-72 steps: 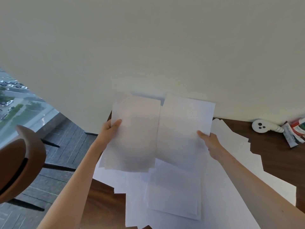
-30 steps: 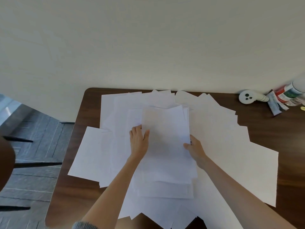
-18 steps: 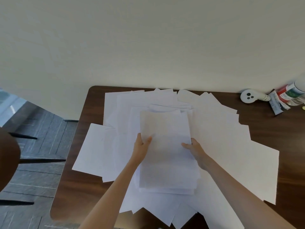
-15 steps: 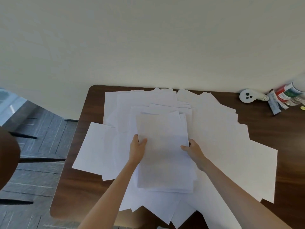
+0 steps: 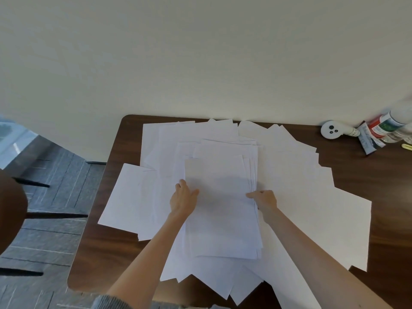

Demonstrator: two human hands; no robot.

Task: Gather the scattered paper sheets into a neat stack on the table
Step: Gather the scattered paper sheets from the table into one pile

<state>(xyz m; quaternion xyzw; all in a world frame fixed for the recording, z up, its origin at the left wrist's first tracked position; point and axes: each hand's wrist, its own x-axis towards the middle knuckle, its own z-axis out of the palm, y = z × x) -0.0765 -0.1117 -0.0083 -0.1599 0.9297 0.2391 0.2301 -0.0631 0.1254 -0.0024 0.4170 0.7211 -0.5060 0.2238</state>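
Note:
Many white paper sheets [image 5: 296,175] lie fanned and overlapping across a dark brown table [image 5: 104,253]. In the middle sits a partly squared stack of sheets [image 5: 223,210]. My left hand [image 5: 184,200] grips the stack's left edge, thumb on top of the upper sheet and fingers at the edge. My right hand [image 5: 263,200] pinches the stack's right edge, where several sheet edges show. A single sheet [image 5: 127,197] juts out toward the table's left edge.
At the back right corner stand a white round device [image 5: 332,129], a dark packet [image 5: 366,139] and a bottle with a red and green label [image 5: 388,126]. A wall runs behind the table. Grey floor and a brown chair [image 5: 11,210] are at the left.
The two sheets I held up in the air came down onto the pile. Both hands then slid to the stack's sides and the top sheets shifted slightly left into line.

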